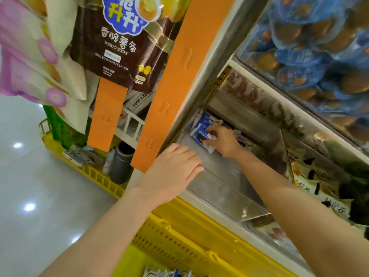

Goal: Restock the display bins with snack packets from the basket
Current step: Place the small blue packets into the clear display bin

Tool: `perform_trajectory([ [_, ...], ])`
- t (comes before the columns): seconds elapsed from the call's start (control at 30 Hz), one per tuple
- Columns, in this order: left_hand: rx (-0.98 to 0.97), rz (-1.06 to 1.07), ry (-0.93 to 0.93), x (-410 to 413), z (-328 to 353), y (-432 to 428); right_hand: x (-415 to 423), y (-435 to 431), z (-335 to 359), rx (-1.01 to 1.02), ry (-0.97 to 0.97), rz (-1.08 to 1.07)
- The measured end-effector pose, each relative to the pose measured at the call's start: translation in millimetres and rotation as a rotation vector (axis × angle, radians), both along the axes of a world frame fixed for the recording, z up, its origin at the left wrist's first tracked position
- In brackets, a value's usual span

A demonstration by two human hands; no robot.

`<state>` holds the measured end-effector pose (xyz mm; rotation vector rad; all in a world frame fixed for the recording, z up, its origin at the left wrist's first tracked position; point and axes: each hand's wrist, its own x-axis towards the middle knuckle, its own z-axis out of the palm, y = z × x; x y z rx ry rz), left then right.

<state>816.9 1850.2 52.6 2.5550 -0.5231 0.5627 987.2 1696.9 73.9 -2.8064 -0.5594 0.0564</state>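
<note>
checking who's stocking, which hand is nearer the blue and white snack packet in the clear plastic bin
Right. The right hand grips the blue and white snack packet inside the clear plastic bin; the left hand rests on the bin's front, short of it.

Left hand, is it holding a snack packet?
No, the left hand rests with straight fingers on the clear display bin, while the right hand grips the blue snack packet.

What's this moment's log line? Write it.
left hand: rests on bin | right hand: holds packet in bin | basket: below
</note>
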Motion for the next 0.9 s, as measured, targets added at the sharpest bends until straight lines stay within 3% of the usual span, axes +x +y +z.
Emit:
perform_trajectory([
  [0.2, -0.012, -0.017, -0.038, 4, -6, 1, 16, 2, -4, 0.019, -0.045, 0.044],
  [0.33, -0.018, -0.018, -0.032, 4, -5, 0, 18, 3, -10, -0.133, -0.242, 0.080],
  [0.5, 0.051, 0.011, -0.009, 0, 0, 0, 11, 6, -1, -0.219, -0.242, 0.046],
  [0.77, 0.099, 0.065, 0.060, -7, 8, -4, -87, -10, 28, 0.220, -0.148, 0.031],
  [0.9, 0.122, 0.106, 0.061, -24, 11, -7, -161, -41, 20, 0.183, -0.035, 0.110],
])
